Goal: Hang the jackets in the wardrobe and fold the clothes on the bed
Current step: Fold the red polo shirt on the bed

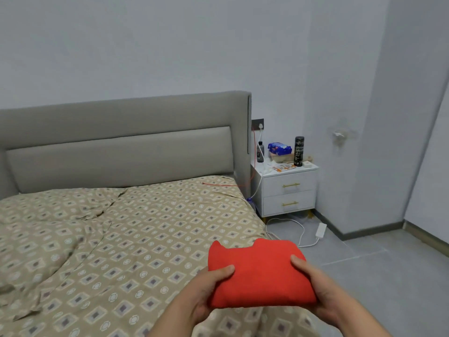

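A red garment (pixel 261 276), folded into a thick compact bundle, is held above the right edge of the bed (pixel 126 239). My left hand (pixel 206 288) grips its left side, thumb on top and fingers underneath. My right hand (pixel 323 288) grips its right side the same way. The bed has a tan quilt with a diamond pattern, rumpled on the left. No other clothes or jackets are in view.
A grey padded headboard (pixel 121 147) backs the bed. A white two-drawer nightstand (pixel 288 190) stands right of it, carrying bottles and packets. A white power strip (pixel 320 230) with cables lies on the grey tiled floor. A wall corner (pixel 379 142) juts out at right.
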A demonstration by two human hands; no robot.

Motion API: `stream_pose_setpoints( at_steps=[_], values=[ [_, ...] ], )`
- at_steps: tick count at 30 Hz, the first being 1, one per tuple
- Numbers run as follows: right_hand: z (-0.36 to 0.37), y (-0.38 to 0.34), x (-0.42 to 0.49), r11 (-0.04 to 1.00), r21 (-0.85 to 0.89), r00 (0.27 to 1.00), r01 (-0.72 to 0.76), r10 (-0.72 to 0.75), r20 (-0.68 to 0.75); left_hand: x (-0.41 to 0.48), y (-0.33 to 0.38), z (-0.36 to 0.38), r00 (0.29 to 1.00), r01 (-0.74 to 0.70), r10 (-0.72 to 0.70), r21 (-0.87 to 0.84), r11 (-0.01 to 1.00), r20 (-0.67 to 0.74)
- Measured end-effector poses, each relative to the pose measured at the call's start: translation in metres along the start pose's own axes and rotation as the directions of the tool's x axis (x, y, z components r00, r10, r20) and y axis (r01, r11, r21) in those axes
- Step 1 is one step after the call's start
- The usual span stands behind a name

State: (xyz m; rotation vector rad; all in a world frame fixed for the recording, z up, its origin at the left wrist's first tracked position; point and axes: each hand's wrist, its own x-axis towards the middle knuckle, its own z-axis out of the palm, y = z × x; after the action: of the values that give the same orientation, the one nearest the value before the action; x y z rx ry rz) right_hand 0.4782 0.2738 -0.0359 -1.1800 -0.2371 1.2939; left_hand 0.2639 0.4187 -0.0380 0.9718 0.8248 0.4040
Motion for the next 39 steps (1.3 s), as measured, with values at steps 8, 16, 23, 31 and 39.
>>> stream_pose_setpoints(
  at_steps=[8, 16, 23, 31, 39],
  values=[
    [-0.057, 0.038, -0.019, 0.965, -0.260, 0.986, -0.040, -0.005, -0.169, -0.004, -0.074, 0.036, 0.997, 0.050, -0.061, 0.234, 0.971, 0.037],
    [-0.046, 0.031, -0.015, 0.976, -0.217, 0.993, 0.017, -0.042, -0.113, -0.004, -0.063, 0.032, 0.983, 0.160, -0.156, 0.035, 0.987, -0.102],
    [-0.050, 0.013, 0.010, 0.970, -0.215, 0.991, 0.118, -0.127, -0.031, 0.012, -0.058, 0.030, 0.983, 0.081, -0.083, -0.019, 0.996, -0.166],
    [-0.087, 0.006, 0.058, 0.932, -0.315, 0.915, 0.182, -0.277, -0.293, 0.094, -0.037, 0.078, 0.981, 0.069, -0.047, 0.117, 0.991, -0.188],
    [-0.174, -0.018, 0.085, 0.922, -0.188, 0.862, 0.338, -0.383, -0.332, 0.198, -0.036, 0.158, 0.997, 0.080, -0.078, 0.171, 0.982, -0.020]
  ],
)
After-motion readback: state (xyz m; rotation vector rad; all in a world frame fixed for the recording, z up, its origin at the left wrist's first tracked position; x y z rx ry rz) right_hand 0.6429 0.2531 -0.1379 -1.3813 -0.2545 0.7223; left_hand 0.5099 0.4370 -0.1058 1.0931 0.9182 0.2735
